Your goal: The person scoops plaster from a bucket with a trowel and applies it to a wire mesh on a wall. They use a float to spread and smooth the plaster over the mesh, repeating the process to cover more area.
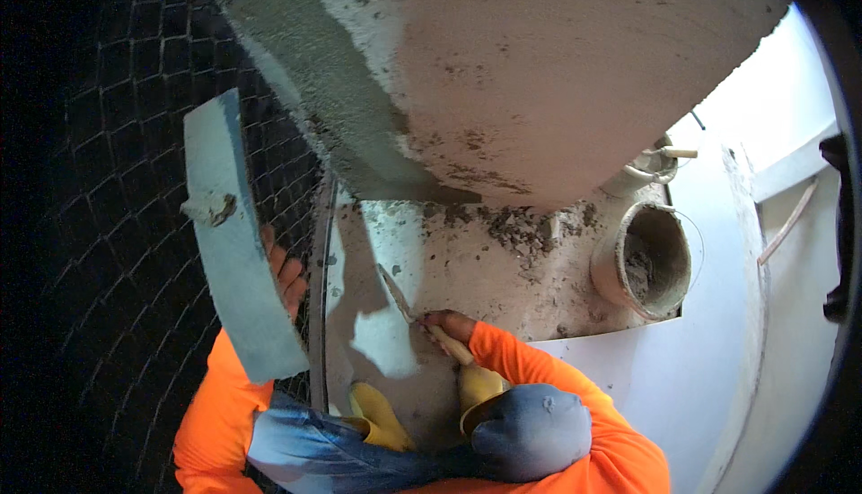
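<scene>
My left hand [285,269] is closed behind a long, flat grey plastering float [238,251], raised at the left with its broad face showing. The handle is hidden behind the board. A small lump of mortar [212,209] sticks to the face. Lower and to the right, my right hand [452,323] grips a pointing trowel [398,296] by its light wooden handle. The trowel's narrow blade points up and left, over the mortar-stained floor sheet. Ahead of both hands stands a wall [512,72], its left strip coated with darker, wet-looking mortar [332,90].
Dark netting [135,162] hangs along the left, beside the sheet's edge. Mortar crumbs [530,232] lie at the wall's foot. To the right stand a mortar-caked bucket [620,269] and another bucket [633,175] behind it. My yellow boots [382,413] are on the floor sheet [489,287].
</scene>
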The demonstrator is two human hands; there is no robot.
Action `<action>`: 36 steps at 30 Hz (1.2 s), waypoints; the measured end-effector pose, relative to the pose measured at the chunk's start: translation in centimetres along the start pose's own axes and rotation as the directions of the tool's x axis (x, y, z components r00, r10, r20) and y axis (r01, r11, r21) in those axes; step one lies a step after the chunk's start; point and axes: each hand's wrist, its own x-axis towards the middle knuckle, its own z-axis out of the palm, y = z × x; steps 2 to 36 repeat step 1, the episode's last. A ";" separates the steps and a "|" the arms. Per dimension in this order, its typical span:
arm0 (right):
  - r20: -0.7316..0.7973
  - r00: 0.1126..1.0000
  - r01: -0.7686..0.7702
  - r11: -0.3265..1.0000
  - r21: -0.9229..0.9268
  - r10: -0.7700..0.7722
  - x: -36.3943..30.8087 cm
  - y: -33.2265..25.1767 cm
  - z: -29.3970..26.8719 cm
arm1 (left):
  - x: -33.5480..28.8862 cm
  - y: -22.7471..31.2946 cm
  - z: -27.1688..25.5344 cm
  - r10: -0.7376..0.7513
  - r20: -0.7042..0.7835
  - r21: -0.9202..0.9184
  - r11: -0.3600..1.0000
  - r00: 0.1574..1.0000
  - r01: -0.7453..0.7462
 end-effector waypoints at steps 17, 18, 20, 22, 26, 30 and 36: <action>-0.016 0.999 0.029 0.993 0.114 -0.028 1.0 0.6 -1.2 | -0.4 -0.1 -0.1 0.024 0.036 0.037 0.999 0.999 -0.026; -0.016 0.999 0.029 0.993 0.114 -0.028 1.0 0.6 -1.2 | -0.4 -0.1 -0.1 0.024 0.036 0.037 0.999 0.999 -0.026; -0.016 0.999 0.029 0.993 0.114 -0.028 1.0 0.6 -1.2 | -0.4 -0.1 -0.1 0.024 0.036 0.037 0.999 0.999 -0.026; -0.016 0.999 0.029 0.993 0.114 -0.028 1.0 0.6 -1.2 | -0.4 -0.1 -0.1 0.024 0.036 0.037 0.999 0.999 -0.026; -0.016 0.999 0.029 0.993 0.114 -0.028 1.0 0.6 -1.2 | -0.4 -0.1 -0.1 0.024 0.036 0.037 0.999 0.999 -0.026; -0.016 0.999 0.029 0.993 0.114 -0.028 1.0 0.6 -1.2 | -0.4 -0.1 -0.1 0.024 0.036 0.037 0.999 0.999 -0.026; -0.016 0.999 0.029 0.993 0.114 -0.028 1.0 0.6 -1.2 | -0.4 -0.1 -0.1 0.024 0.036 0.037 0.999 0.999 -0.026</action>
